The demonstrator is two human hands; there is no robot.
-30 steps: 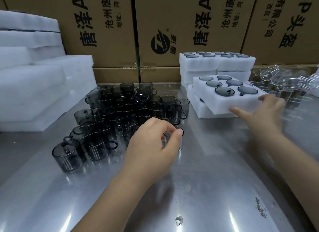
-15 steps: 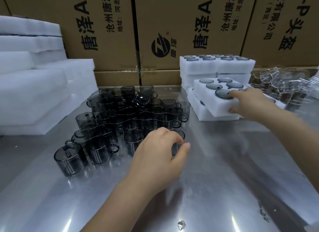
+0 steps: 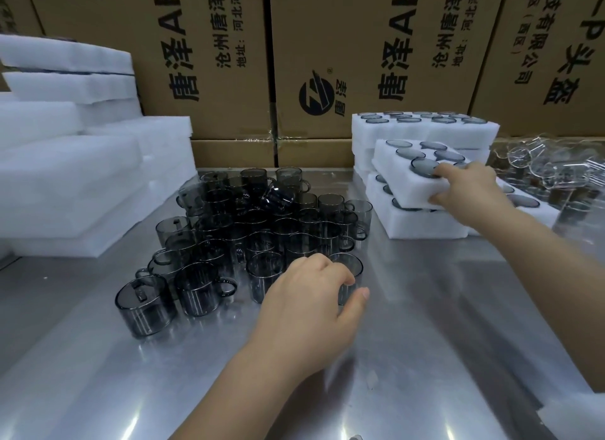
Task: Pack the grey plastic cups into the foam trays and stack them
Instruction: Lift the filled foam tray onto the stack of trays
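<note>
At the far left, white foam slabs (image 3: 65,184) are stacked in several layers on the metal table (image 3: 442,325). Printed cardboard boxes (image 3: 360,46) are lined up along the back.

The grey cups (image 3: 262,223) are crowded in a loose cluster on the table left of centre, just right of the slabs. Most are set upright with their handles turned various ways, and one at the back is tipped on its side on top of the others.

At the near right edge of the cluster, the front cup (image 3: 348,271) is held by the left hand (image 3: 311,302). The fingers are curled over the near side of its rim and the thumb is stretched out to the right beside its wall. The cup is seen upright, with its base on or very near the table.

Further right, a lower tray (image 3: 425,225) of white foam is laid on the table with cups seated in its holes. Above it, the held tray (image 3: 402,181), also filled with cups, is gripped at its near right corner by the right hand (image 3: 468,190), with fingers on top and the thumb pressed against the side. It is held askew over the lower tray; whether the two touch cannot be told. Behind them, a back stack (image 3: 425,131) of filled trays is set against the boxes.

At the far right, clear cups (image 3: 556,171) are heaped on the table.
</note>
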